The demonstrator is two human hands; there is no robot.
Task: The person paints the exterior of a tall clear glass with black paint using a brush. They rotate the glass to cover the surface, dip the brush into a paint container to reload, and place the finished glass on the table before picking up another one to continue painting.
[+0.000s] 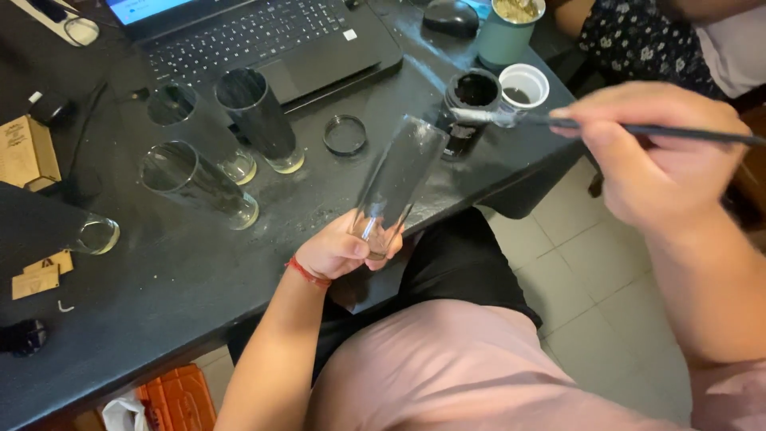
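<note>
My left hand (339,251) grips the base of a tall clear glass (396,179), tilted with its mouth pointing away toward the table's right end. My right hand (666,156) holds a thin dark paintbrush (590,128) whose pale bristle tip reaches left, just above the rim of the held glass and beside a black jar (471,96). A small white cup (523,85) stands right behind the brush tip.
Three more tall glasses (259,120) stand on the black table (159,303), and one lies at the left (96,235). A round lid (345,134), a laptop (263,36), a teal cup (507,32) and a mouse (451,16) sit behind. Another person (662,40) sits far right.
</note>
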